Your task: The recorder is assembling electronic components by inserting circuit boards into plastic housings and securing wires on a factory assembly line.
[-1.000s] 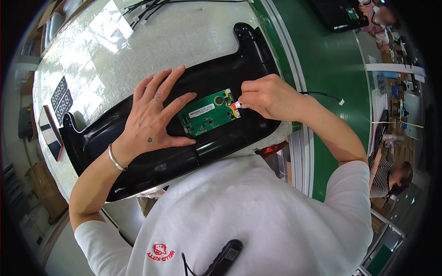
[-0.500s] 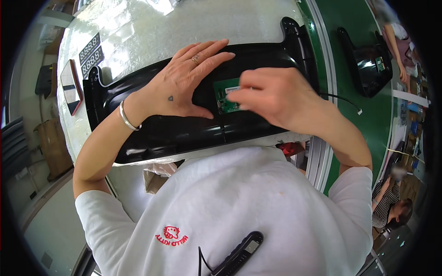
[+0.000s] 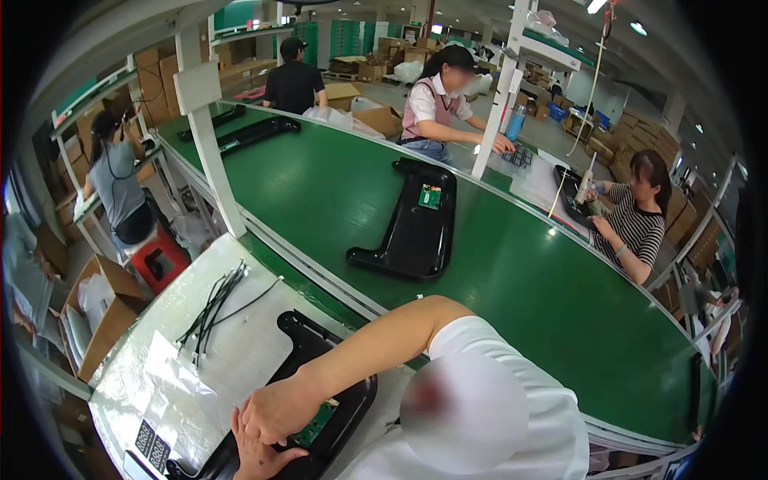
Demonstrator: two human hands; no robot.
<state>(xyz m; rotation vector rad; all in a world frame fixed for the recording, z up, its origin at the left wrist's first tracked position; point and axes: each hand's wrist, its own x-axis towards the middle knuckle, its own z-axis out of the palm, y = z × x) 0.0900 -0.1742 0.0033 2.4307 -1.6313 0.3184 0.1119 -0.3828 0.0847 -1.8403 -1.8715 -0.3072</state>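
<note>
A black plastic housing (image 3: 364,396) with a curved arm at its far end lies on the film-covered table at the lower left. Inside it sits a green circuit board (image 3: 322,422), partly covered by my hands. My left hand (image 3: 260,460) rests at the board's left edge, thumb stretched out and fingers apart, partly hidden beneath the other hand. Over it my right hand (image 3: 280,406) is closed, its fingers curled down; whatever they pinch is out of sight.
Black cables (image 3: 212,308) lie on the table, with dark digit displays (image 3: 150,448) nearer me. Beyond a metal rail runs a green conveyor belt (image 3: 512,312) carrying another black housing (image 3: 412,232). A white post (image 3: 210,152) rises at its edge. Co-workers sit across, one in stripes (image 3: 640,228).
The view has swung up and to the right, so the hands and housing now appear at the lower left. My right hand has shifted from the board's right side to above my left hand.
</note>
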